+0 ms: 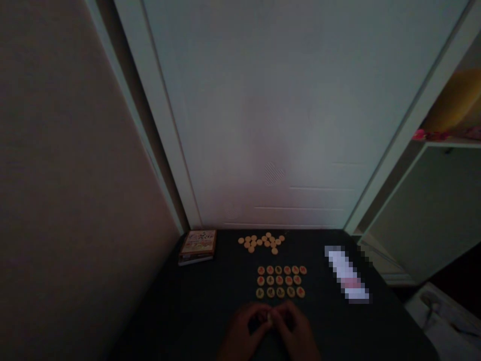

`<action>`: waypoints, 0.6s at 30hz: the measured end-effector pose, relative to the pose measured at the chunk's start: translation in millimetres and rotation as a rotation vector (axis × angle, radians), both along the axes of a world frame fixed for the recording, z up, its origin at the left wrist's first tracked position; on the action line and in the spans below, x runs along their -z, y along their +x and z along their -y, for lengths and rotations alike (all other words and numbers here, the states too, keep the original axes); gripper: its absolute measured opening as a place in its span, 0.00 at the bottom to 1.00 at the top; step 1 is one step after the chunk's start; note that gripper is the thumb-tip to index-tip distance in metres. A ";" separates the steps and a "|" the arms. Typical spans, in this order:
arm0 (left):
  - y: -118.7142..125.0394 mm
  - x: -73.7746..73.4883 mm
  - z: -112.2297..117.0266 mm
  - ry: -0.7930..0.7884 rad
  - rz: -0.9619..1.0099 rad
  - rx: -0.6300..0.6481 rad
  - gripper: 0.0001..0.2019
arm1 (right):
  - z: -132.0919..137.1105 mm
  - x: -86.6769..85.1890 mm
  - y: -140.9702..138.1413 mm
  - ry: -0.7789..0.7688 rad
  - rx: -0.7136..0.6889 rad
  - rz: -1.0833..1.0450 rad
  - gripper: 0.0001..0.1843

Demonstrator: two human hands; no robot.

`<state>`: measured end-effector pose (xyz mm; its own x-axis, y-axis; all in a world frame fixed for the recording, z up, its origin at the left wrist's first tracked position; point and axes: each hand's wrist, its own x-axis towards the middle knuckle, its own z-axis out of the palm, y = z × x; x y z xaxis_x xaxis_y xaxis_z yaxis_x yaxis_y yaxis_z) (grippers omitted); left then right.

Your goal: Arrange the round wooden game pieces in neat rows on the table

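Only got the head cam for this one and it's pretty dark, but here's what I can make out. Down at the bottom middle of the frame are the left hand (248,328) and right hand (295,328), close together over a dark table (356,331). The fingers (280,313) of both hands are bunched together, with the tips meeting around a small pale bit (269,317). It's too dark and small to tell what it is, which hand has it, or how tightly it's held.

Just above the hands, and not touching them, is a neat block of round game pieces (280,281), in rows of six, five and five, with red and dark markings on their faces. Further up, near the table's back edge, is a loose bunch of round pieces (261,242), lying face down or too blurry to show any marks.

At the upper left of the table there's a small picture box (198,245) sitting on something flat and pale. To the right is a long pale object (346,275), pixelated out so I can't tell what it is. Behind it all is a white door (281,110), with a beige wall (75,175) on the left and a yellow thing (453,100) on a shelf at the upper right
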<state>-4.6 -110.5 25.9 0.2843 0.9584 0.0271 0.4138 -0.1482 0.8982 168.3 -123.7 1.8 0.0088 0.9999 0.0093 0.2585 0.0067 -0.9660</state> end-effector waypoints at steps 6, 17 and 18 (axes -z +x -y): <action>-0.9 -2.3 1.1 -0.004 0.015 -0.017 0.11 | 0.7 -9.3 -0.4 0.009 -0.061 -0.080 0.23; -3.4 -1.5 -1.9 -0.049 0.014 -0.008 0.14 | 2.6 -17.3 -2.2 -0.004 -0.073 -0.150 0.24; -3.4 -2.3 -1.6 -0.052 0.012 -0.007 0.13 | 2.3 -16.4 -2.4 -0.001 -0.056 -0.133 0.24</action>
<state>-8.0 -108.9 28.2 0.2770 0.9607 -0.0189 0.4036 -0.0985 0.9096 165.9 -126.0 18.3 -0.0455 0.9989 0.0109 0.1273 0.0166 -0.9917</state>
